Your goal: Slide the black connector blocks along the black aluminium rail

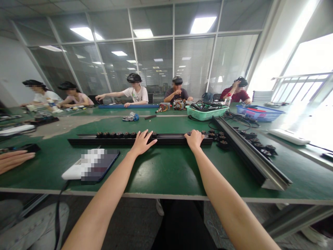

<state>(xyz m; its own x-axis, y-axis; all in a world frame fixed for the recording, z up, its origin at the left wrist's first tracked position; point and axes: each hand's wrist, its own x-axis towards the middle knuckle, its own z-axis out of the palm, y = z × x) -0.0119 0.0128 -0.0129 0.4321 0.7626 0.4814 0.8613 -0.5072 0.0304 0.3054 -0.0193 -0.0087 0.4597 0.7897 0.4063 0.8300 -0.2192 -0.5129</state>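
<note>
A long black rail [171,140] lies crosswise on the green table, with a row of small dark parts [119,134] in its left half. My left hand [142,141] rests over the rail's middle, its fingers spread and the thumb pointing right. Farther right, my right hand [194,139] is on the rail near its right end, fingers curled over it; what they hold, if anything, is hidden. Several loose dark parts [222,143] sit just beyond that end.
A second metal rail [249,156] lies diagonally at right. Behind are a green basket [206,114] and a blue basket [257,114]. A white device [74,170] and a phone [110,163] lie front left. Another person's hand [15,159] is at far left.
</note>
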